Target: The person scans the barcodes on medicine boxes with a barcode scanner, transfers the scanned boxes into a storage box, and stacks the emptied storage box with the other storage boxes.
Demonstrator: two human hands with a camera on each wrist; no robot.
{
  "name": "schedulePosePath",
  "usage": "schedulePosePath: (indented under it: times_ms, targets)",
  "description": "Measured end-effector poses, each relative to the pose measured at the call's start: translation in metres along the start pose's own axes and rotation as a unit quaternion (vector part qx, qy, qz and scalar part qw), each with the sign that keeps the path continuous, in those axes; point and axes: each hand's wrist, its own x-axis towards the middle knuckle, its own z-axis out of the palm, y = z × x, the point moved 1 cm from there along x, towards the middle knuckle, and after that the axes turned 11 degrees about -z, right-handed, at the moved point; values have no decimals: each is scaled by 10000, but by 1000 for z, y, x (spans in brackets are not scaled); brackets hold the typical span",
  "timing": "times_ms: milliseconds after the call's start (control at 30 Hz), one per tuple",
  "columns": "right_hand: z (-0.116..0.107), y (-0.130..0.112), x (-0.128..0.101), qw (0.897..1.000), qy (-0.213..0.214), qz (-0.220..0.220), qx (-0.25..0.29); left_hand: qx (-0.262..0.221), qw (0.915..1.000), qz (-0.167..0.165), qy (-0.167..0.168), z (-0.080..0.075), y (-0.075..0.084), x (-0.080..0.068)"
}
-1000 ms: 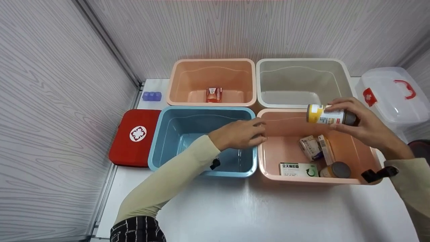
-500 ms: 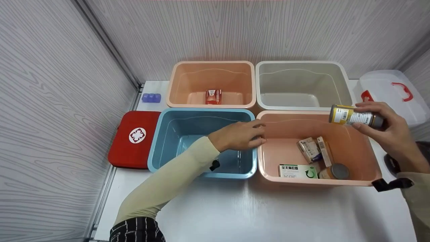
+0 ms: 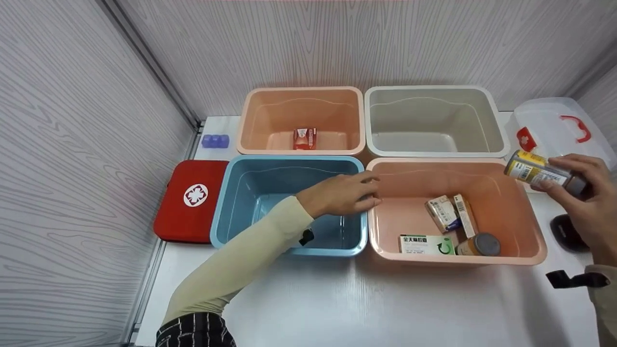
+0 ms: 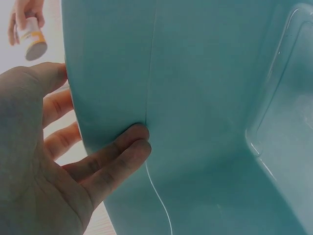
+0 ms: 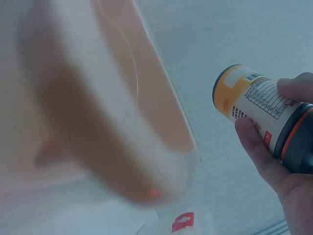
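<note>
In the head view my left hand [image 3: 342, 195] lies over the right rim of the blue bin [image 3: 289, 158]. The left wrist view shows its fingers on both sides of the bin wall [image 4: 205, 98], gripping it, two fingertips against the inside. At the far right my right hand [image 3: 593, 193] holds a pill bottle [image 3: 535, 171] with a yellow and white label and dark cap, tilted, past the right rim of the front pink bin [image 3: 453, 260]. Thumb and fingers grip the bottle [image 5: 266, 100] near its capped end in the right wrist view.
Inside the front pink bin lie medicine boxes [image 3: 426, 245] and another bottle [image 3: 482, 245]. Behind stand a pink bin with a red box [image 3: 304, 139] and a grey bin [image 3: 434, 88]. A red first-aid case [image 3: 190, 217], purple pill box [image 3: 215, 141], clear lidded box [image 3: 554, 118] and black object [image 3: 569, 233] flank them.
My right hand has carried the bottle rightward, from above the front pink bin to past its right rim, and the bottle has tilted. My left hand has stayed at the blue bin's rim.
</note>
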Motion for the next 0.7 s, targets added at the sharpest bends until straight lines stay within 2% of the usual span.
schedulePosePath:
  times_ms: [333, 500, 600, 700]
  targets:
    - [-9, 15, -20, 9994, 247, 237, 17, -27, 9999, -98, -74, 0, -1, 1]
    - [-14, 24, -33, 9992, 389, 29, -25, -22, 9999, -93, -76, 2, -1, 1]
    - [-15, 28, -43, 9979, 495, 335, -263, -27, 9999, -112, -43, 2, -1, 2]
    - [-17, 31, -55, 9925, 673, 950, -362, -28, 9999, -116, -37, 2, -1, 3]
